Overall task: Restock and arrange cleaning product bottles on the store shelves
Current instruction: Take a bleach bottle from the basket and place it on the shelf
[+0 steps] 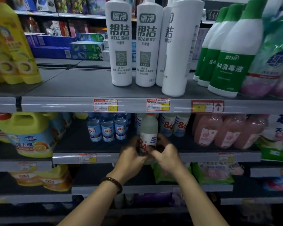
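A single head-worn wide-angle camera faced the store shelves (137, 105) head-on and close, tilted slightly downward. Both forearms rose from the bottom edge toward the frame's center; shelf tiers showed above and below the hands, their edges bowed by the lens.

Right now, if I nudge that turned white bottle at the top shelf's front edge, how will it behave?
The turned white bottle looks tall and narrow, so it probably tips easily. Standing near the shelf edge, it could fall. Its smooth body is likely rigid, somewhat slippery.
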